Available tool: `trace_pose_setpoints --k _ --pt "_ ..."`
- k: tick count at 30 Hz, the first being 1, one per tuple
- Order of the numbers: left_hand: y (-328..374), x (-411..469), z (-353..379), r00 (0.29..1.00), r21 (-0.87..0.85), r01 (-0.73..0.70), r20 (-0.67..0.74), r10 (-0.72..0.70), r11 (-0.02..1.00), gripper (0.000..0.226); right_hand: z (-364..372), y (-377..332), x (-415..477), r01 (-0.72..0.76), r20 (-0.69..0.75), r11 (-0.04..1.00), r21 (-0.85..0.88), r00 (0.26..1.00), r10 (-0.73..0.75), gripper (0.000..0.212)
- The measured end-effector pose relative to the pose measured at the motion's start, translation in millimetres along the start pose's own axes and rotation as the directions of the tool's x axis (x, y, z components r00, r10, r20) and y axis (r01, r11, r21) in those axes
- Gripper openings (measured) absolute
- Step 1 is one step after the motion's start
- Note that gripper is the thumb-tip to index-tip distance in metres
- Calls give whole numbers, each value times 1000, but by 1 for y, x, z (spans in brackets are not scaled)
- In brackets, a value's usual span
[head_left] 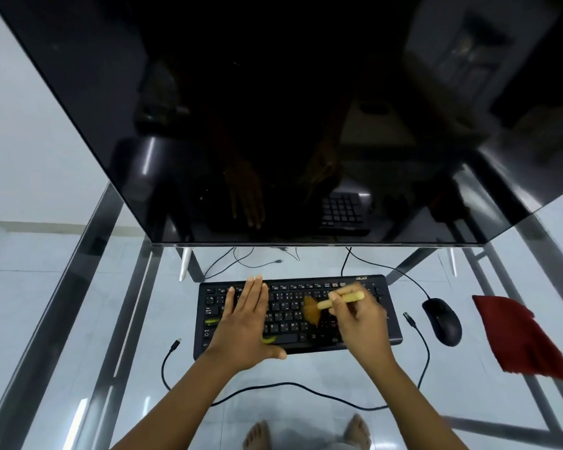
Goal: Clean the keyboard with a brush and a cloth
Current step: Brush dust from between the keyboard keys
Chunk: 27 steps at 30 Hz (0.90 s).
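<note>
At lower centre of the frame, the black keyboard (286, 315) lies flat on the glass desk (338, 378), just below the bottom edge of the dark monitor (273, 108). My left grip (244, 323) rests on the keyboard's left half, palm down, fingers straight and together, thumb at the near edge; it holds nothing. My right grip (358, 319) is closed around the pale handle of the brush (348, 297), over the keyboard's right half. The handle points to the upper right and the brown bristles fan down and left onto the middle keys. The red cloth (517, 336) lies untouched at right of frame, well apart from both grips. A black mouse (442, 321) sits between cloth and keyboard. A loose black cable (293, 386) curves across the desk nearer the bottom of the frame. Bare feet (257, 435) show through the glass at bottom centre.
</note>
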<state>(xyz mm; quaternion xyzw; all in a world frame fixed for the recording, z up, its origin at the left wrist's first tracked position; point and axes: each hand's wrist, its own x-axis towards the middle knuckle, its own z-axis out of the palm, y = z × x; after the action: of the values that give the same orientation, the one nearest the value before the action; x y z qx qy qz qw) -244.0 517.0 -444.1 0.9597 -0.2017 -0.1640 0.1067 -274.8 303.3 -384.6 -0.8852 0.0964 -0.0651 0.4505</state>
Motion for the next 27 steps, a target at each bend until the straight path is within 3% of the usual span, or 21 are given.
trace_pose_setpoints --k 2,3,6,7,10,11,13,14,17,18,20,21,25,27 --pt "-1 -1 0 1000 -2 1 -3 -1 1000 130 4 -5 1 -42 203 999 -34 978 48 15" --pt "-1 -1 0 1000 -1 0 -2 0 1000 130 5 -5 0 -23 234 995 -98 971 45 15" --pt "-2 0 -1 1000 3 -11 -2 11 1000 129 0 -3 6 54 -37 992 -113 998 -58 14" --pt "-2 1 -2 1000 7 -18 1 18 1000 129 0 -4 8 36 -24 998 -54 999 -37 13" --pt "-5 3 -7 999 29 -33 15 33 999 130 8 -10 7 -49 287 999 -20 957 53 13" --pt "-6 3 -8 999 33 -34 19 33 999 130 10 -9 8 -17 243 999 -49 970 29 12" --pt "-5 5 -11 999 33 -34 29 33 999 130 10 -8 16 -3 -3 999 -39 1000 2 12" --pt "-5 5 -11 999 33 -32 32 31 999 131 10 -7 19 -8 -30 1000 -22 1000 7 11" --pt "-5 4 -12 999 37 -37 24 36 999 130 16 -11 21 -8 212 1000 3 977 7 10" --pt "-5 4 -12 999 33 -39 20 38 999 130 18 -10 22 24 181 999 -41 983 -16 10" --pt "-6 5 -11 999 23 -43 21 43 999 131 14 -11 25 54 -34 996 -71 998 -57 9" --pt "-7 6 -11 999 28 -46 24 45 999 131 10 -11 25 68 -57 994 -84 996 -73 9" --pt "-11 9 -11 998 39 -58 32 57 998 138 6 -4 13 128 206 986 -104 973 -104 10" --pt "-10 11 -12 998 45 -58 38 56 997 140 -2 1 5 111 75 989 -94 992 -104 11"
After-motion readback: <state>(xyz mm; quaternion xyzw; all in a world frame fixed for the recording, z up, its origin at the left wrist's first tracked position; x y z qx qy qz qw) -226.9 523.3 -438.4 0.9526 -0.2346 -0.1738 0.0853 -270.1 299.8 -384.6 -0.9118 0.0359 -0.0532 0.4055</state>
